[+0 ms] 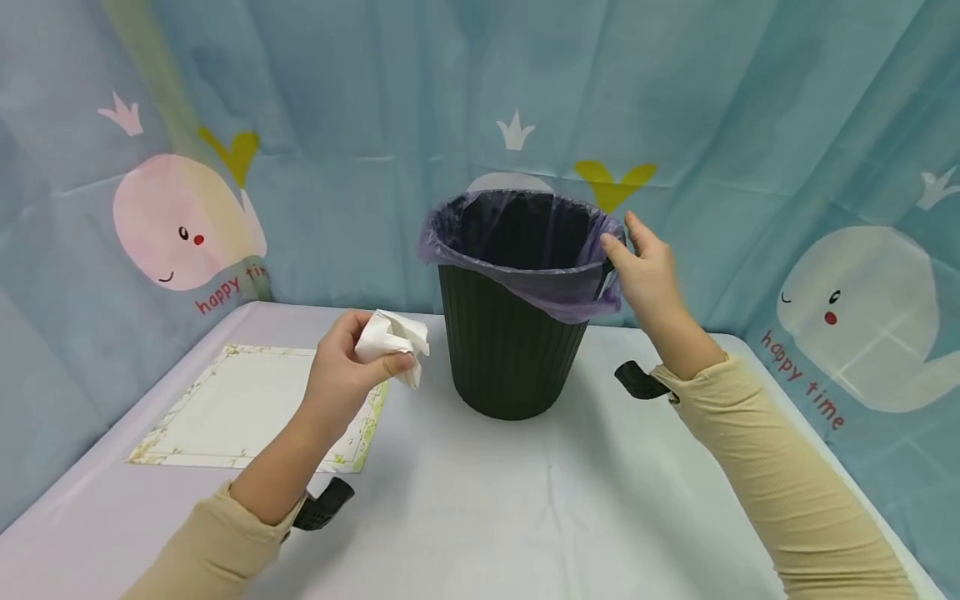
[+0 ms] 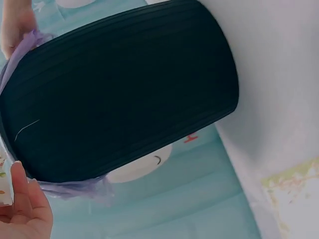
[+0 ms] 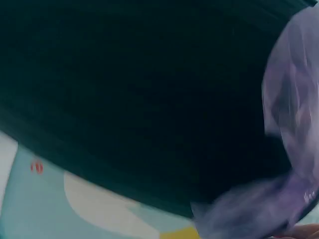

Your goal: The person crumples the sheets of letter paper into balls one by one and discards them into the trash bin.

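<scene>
Two hands at work over a white counter (image 1: 480, 517), both fully seen only from the head view. Left hand (image 1: 347, 367) raised just left of the bin, fingers and thumb curled round a crumpled white tissue (image 1: 392, 337), held clear of the counter and apart from the bin wall. Right hand (image 1: 651, 271) up at the right rim of the black ribbed bin (image 1: 510, 350), thumb and fingers pinching the purple liner (image 1: 555, 292) where it folds over the edge. Bin upright near the middle of the counter, liner draped round the rim. Floral-edged paper mat (image 1: 240, 408) flat on the counter to the left, partly behind the left wrist.

From the left wrist view: ribbed bin side (image 2: 119, 89) filling most of the picture, a strip of liner (image 2: 75, 188) along its rim, only the edge of the left hand (image 2: 22, 211) in the lower corner, and the right hand (image 2: 17, 27) at the top corner on the far rim. Tissue barely showing there, cut off at the edge.

From the right wrist view: blurred dark bin wall (image 3: 124, 89) and a smear of purple liner (image 3: 289, 124); right hand almost wholly out of frame, grip impossible to judge from this view. Whale-print blue backdrop (image 1: 187, 225) behind everything; bin interior dark, contents not discernible.
</scene>
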`<state>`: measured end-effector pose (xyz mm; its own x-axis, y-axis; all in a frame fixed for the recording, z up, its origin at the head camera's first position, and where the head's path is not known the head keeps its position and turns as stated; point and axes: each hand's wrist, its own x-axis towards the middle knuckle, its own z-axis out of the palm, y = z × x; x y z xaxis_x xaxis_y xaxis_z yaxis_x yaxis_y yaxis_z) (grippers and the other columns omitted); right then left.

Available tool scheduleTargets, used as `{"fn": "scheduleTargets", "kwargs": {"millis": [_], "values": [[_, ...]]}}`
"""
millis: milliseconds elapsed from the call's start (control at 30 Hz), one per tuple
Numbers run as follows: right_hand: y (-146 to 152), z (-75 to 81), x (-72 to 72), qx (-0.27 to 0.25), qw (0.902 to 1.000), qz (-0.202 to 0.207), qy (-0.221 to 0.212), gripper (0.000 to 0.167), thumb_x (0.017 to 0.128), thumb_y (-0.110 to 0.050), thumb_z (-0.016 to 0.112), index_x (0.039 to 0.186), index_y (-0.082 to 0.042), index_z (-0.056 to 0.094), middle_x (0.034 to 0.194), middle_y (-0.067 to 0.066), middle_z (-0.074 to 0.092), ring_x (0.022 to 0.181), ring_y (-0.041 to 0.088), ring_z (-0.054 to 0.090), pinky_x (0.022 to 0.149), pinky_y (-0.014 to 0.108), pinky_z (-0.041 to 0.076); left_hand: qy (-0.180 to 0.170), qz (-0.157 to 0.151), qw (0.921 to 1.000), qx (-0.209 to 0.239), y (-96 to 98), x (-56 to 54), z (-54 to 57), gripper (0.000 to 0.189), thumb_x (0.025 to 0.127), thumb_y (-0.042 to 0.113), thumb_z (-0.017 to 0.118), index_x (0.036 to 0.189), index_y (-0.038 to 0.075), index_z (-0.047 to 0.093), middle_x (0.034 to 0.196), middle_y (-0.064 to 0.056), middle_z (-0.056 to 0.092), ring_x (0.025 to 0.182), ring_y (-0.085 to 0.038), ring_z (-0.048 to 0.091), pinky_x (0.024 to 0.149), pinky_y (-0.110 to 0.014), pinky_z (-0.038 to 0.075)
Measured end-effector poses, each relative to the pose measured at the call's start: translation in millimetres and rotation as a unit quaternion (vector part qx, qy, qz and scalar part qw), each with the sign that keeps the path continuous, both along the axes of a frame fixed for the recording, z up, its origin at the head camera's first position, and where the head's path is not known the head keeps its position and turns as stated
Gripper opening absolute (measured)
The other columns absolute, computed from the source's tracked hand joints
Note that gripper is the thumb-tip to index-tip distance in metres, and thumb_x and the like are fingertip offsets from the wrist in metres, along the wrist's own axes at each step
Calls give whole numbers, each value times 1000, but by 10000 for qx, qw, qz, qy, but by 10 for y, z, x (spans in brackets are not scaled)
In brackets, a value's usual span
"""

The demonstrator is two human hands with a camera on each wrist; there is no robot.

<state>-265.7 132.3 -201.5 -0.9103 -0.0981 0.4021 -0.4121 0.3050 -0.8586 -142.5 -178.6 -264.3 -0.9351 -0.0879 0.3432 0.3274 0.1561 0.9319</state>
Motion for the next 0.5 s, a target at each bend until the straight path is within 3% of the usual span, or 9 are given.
{"fn": "scheduleTargets", "kwargs": {"millis": [67, 167, 300, 500], "values": [[-11, -31, -32, -57, 9999, 42, -107, 58, 105, -24, 40, 152, 0, 16, 159, 11, 12, 146, 20, 10, 116, 30, 13, 87, -69, 9999, 92, 1, -10, 54, 35, 83, -9, 69, 109, -5, 46, 103, -3, 55, 89, -14, 57, 73, -23, 52], [-36, -82, -50, 9, 9998, -131, 131, 53, 105, -22, 36, 150, 3, 24, 157, 12, 18, 146, 19, 14, 116, 29, 14, 227, -132, 9995, 194, 3, -42, 173, 32, 83, -10, 68, 106, -3, 46, 102, -3, 55, 89, -14, 57, 74, -23, 52], [-67, -125, -63, 67, 9982, -370, 469, 52, 103, -22, 35, 147, 5, 31, 156, 13, 24, 145, 17, 17, 115, 27, 15, 425, -85, 9987, 272, 12, -135, 400, 28, 86, -6, 66, 107, 0, 48, 102, -3, 56, 91, -15, 55, 74, -21, 49], [-80, -149, -80, -176, 9981, -344, 471, 51, 101, -20, 37, 146, 5, 32, 155, 12, 25, 145, 17, 20, 115, 26, 17, 667, -53, 9971, 374, 104, -339, 754, 27, 90, 7, 66, 110, 3, 49, 102, -4, 55, 92, -16, 52, 74, -24, 44]]}}
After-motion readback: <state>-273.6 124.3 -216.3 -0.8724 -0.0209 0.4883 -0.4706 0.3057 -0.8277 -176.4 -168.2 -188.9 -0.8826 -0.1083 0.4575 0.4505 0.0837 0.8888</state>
